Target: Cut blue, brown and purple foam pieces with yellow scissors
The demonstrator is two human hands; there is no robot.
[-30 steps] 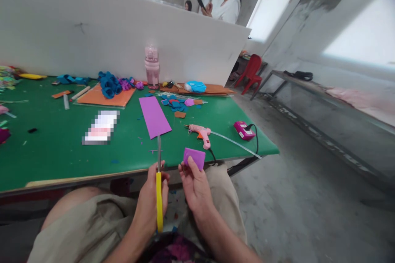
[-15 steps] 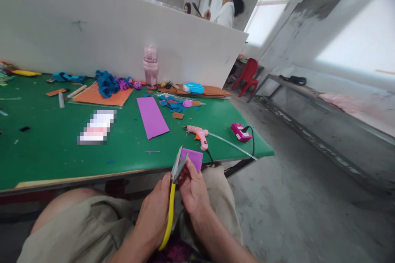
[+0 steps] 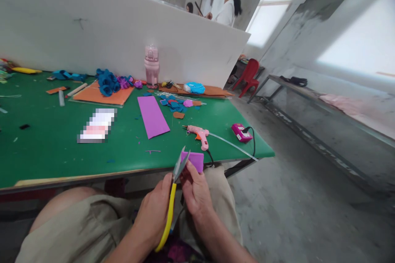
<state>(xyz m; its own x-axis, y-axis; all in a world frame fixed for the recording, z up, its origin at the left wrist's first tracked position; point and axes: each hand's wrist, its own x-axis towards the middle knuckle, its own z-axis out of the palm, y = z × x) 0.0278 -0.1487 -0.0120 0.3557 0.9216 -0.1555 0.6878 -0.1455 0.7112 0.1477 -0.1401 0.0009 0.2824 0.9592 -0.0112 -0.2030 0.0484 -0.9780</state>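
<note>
My left hand (image 3: 153, 210) is closed on the yellow handle of a pair of scissors (image 3: 168, 218), whose blades point up and stand a little apart. My right hand (image 3: 196, 191) pinches a small purple sheet (image 3: 195, 161), which looks like craft foam or felt. The sheet's left edge is at the blades, partly behind the near one. Both hands are above my lap, by the front edge of the green table (image 3: 123, 154). Just beyond them lies a pink hot glue gun (image 3: 199, 134), a clear glue stick trailing from its back.
A larger purple sheet (image 3: 153, 116) lies left of the glue gun. Behind it are blue scraps (image 3: 174, 103), a pink bottle (image 3: 152, 68) and an orange sheet (image 3: 103, 94) bearing rolled blue pieces. A magenta power box (image 3: 242, 132) sits near the right edge. A white partition (image 3: 117, 33) bounds the back.
The purple sheet has turned slightly, and its top edge is now more level. The scissor blades have shifted a little to the right along with it. Both hands keep their hold.
</note>
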